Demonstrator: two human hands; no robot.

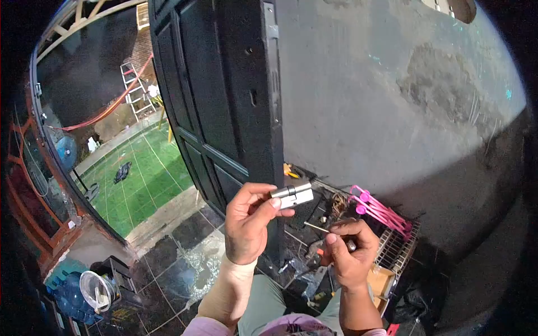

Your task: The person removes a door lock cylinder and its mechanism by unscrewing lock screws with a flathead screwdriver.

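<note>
My left hand pinches a silver lock cylinder between thumb and fingers, in front of the door's lower edge. To its lower right, my right hand is closed around a thin metal rod whose tip points up and left toward the cylinder, with a gap between them. The rod's other end is hidden in the fingers, and I cannot tell what tool or part it is. Beyond the hands stands a dark panelled door, swung open. Its edge carries a metal lock plate, and a keyhole-shaped cutout shows in its face.
A grey plastered wall rises on the right. Below it lie a pink folded rack, a wire crate and floor clutter. At lower left are a clear bucket and a blue water bottle. A ladder stands outside.
</note>
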